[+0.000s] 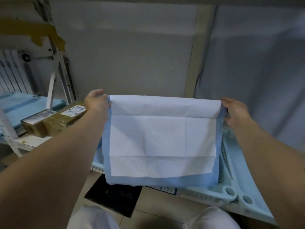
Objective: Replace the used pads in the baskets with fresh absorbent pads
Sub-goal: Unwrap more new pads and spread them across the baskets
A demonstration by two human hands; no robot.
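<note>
Both my hands, left [96, 101] and right [235, 109], pinch pad [162, 138] top corners; long axis spans between them, basket [231, 184] directly beneath.

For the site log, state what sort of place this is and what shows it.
Probably a storeroom or utility room in a care or lab facility. A metal shelf frame stands left, taped parcels lie on light blue plastic trays, and both hands spread a blue-edged absorbent pad.
</note>
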